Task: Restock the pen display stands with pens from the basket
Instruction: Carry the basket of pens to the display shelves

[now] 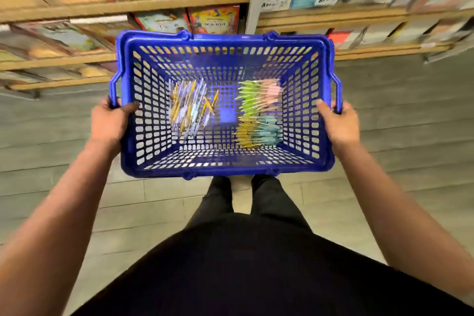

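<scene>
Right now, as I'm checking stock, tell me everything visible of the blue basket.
The blue basket looks like moulded plastic: rectangular, with slotted walls and floor, handles folded down at the sides. It is held roughly level, open side up. The left hand grips its left edge, the right hand its right edge. Inside lie pens: a loose gold and pale cluster left, green, pink, teal and yellow rows right.

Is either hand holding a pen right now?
No, the left hand and right hand grip the blue basket by its sides; the pens lie inside it.
</scene>
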